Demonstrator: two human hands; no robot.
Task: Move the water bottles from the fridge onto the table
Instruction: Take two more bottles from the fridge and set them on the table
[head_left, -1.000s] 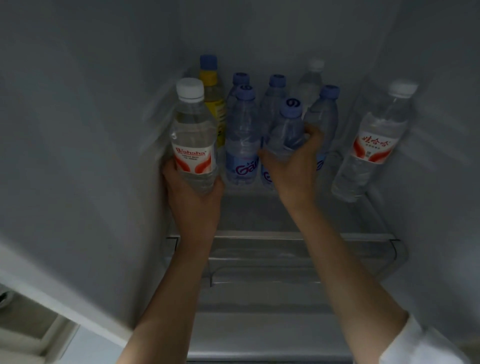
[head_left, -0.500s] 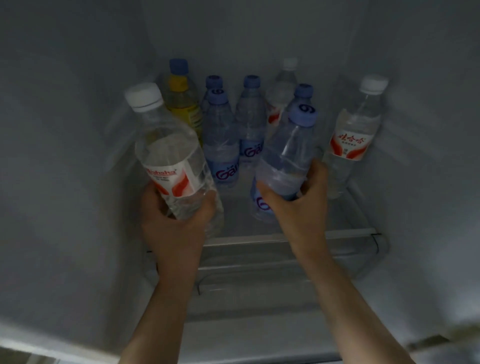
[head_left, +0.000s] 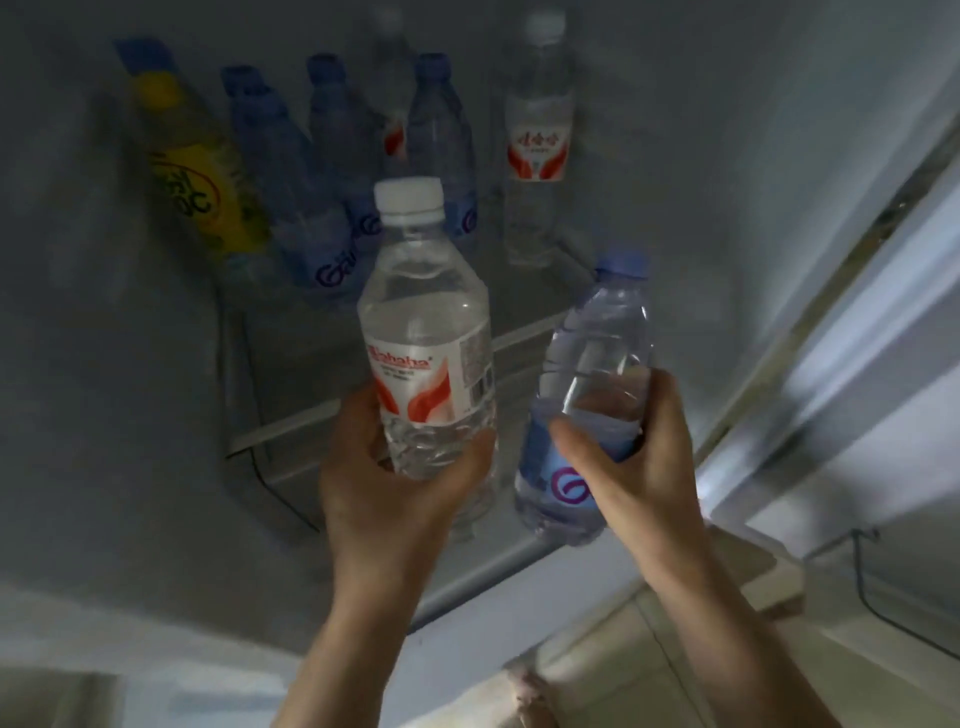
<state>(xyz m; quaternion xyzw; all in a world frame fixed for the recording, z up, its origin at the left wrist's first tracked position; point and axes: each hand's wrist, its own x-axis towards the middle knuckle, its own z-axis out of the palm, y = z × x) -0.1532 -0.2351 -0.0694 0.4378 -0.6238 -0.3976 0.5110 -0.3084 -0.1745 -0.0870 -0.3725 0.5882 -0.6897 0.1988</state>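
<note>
Two bottles in play: the left hand (head_left: 395, 499) wraps its fingers and thumb round the lower body of a clear plastic water bottle with a white cap and red-and-white label (head_left: 426, 332), held upright, while the right hand (head_left: 639, 467) grips a clear bottle with a blue cap and blue label (head_left: 587, 415) round its middle, cap tilted away to the right. The job here, I'd say, is carrying both out to the table: keep each bottle upright, grips low and firm, and mind the fridge's glass shelf edge (head_left: 363, 410) just beyond the knuckles. Beyond both hands, well apart on that shelf, stand more blue-capped bottles (head_left: 317, 208), a yellow-labelled bottle (head_left: 197, 176) off past the left hand, and another white-capped red-label bottle (head_left: 537, 140) beyond the right. The table isn't in shot.
</note>
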